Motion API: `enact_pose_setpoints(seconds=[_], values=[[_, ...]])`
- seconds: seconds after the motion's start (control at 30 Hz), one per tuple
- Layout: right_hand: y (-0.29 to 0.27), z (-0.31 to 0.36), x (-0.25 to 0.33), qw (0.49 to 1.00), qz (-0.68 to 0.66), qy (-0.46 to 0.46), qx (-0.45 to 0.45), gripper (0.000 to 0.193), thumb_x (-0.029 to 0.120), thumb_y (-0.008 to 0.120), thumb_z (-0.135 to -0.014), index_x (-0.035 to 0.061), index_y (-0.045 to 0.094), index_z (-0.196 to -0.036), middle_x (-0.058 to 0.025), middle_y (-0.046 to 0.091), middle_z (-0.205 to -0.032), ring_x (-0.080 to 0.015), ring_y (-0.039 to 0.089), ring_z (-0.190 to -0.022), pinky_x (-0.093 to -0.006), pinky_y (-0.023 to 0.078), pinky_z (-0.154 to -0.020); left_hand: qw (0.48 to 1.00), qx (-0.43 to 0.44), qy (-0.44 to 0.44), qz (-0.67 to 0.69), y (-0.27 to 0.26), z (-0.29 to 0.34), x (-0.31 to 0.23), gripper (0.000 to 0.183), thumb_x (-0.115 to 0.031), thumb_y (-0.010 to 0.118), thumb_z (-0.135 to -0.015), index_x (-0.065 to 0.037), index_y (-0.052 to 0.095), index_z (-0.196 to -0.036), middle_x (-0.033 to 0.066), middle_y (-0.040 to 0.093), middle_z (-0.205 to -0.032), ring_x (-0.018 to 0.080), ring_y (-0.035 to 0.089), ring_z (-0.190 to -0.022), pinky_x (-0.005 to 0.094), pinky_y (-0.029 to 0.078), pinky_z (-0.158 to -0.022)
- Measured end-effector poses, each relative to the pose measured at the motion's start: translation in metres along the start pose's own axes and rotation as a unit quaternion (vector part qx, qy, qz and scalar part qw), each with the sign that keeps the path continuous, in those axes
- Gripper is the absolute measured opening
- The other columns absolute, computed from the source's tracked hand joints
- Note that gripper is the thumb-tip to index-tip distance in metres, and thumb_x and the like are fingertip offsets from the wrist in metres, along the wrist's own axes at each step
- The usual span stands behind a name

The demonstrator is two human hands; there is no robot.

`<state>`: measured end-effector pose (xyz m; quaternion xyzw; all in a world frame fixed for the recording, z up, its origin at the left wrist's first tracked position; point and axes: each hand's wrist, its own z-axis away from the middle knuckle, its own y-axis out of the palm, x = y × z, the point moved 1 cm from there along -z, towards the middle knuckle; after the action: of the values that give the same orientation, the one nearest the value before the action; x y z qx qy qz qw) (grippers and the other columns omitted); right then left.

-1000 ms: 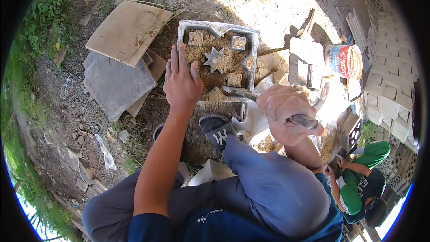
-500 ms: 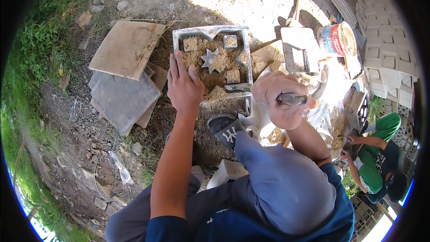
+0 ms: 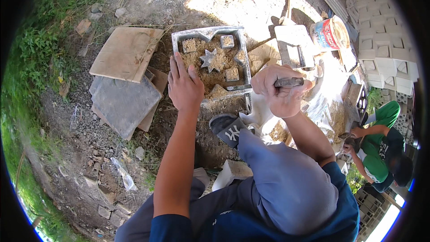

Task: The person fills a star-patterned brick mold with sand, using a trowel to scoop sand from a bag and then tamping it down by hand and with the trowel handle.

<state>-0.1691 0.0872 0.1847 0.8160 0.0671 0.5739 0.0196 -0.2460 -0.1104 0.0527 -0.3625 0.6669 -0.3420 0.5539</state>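
Observation:
A grey metal block mould [image 3: 210, 31] lies on the ground before me, holding sandy, crumbly mix [image 3: 197, 58]. A star-shaped core [image 3: 208, 60] stands in its middle, with several square cores around it. My left hand [image 3: 186, 85] rests at the mould's left side, fingers stretched out along the rim and thumb apart. Right of the mould, my right hand [image 3: 282, 92] is closed around the worn dark handle of a trowel [image 3: 289, 82]. Its narrow metal blade, seen almost edge-on, reaches over the mould's near right corner; my hand hides where blade and handle meet.
Flat boards [image 3: 127, 54] are stacked at the left beside green plants. A paint bucket [image 3: 329, 33] stands at the far right near stacked pale blocks [image 3: 385, 58]. White plastic sheeting [image 3: 331, 94] lies right of my hand. Another person [image 3: 380, 148] works at the right edge.
My right hand has shifted slightly, and the trowel handle now lies more level. The left hand stays at the mould's side. The view has moved slightly.

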Motion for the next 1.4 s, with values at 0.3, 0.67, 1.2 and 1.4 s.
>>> enact_pose_setpoints(seconds=[0.3,0.67,1.2,1.4], values=[[0.019,0.001,0.01,0.998,-0.046,-0.029,-0.02,0.082,0.086,0.038,-0.086,0.0081,0.037,-0.06,-0.0018,0.038,-0.054,-0.0151,0.033,-0.045,-0.0314,0.024,-0.044,0.999,0.029,-0.007,-0.023,-0.001,-0.003,0.003,0.057,-0.034,0.043,-0.105,-0.009,0.034,-0.156,0.0195,0.045,-0.152,0.0404,0.057,-0.124,0.0493,0.052,-0.095],[0.012,-0.003,-0.002,0.992,-0.054,-0.11,0.01,0.086,0.091,0.031,-0.083,0.008,0.037,-0.061,-0.0022,0.035,-0.051,-0.0157,0.032,-0.044,-0.0316,0.026,-0.043,1.0,-0.001,0.003,-0.014,-0.004,0.0,0.001,0.055,-0.03,0.043,-0.104,-0.012,0.036,-0.155,0.0166,0.047,-0.151,0.0406,0.06,-0.12,0.0461,0.054,-0.091],[0.006,-0.036,0.024,0.976,-0.108,-0.157,-0.102,0.054,0.064,0.044,-0.098,0.0106,0.048,-0.104,-0.002,0.045,-0.069,-0.0127,0.039,-0.048,-0.0298,0.035,-0.047,0.999,-0.028,0.015,-0.024,0.001,-0.003,0.0,0.054,-0.026,0.048,-0.102,-0.013,0.037,-0.154,0.0177,0.05,-0.147,0.0391,0.062,-0.115,0.0467,0.056,-0.086],[0.013,-0.035,0.011,0.983,-0.103,-0.132,-0.081,0.059,0.069,0.05,-0.092,0.0107,0.047,-0.1,-0.0004,0.044,-0.063,-0.0115,0.038,-0.048,-0.0293,0.033,-0.044,1.0,-0.014,0.005,-0.021,-0.002,-0.004,-0.003,0.055,-0.025,0.048,-0.102,-0.012,0.037,-0.154,0.0194,0.05,-0.147,0.0399,0.061,-0.118,0.0467,0.055,-0.089]])
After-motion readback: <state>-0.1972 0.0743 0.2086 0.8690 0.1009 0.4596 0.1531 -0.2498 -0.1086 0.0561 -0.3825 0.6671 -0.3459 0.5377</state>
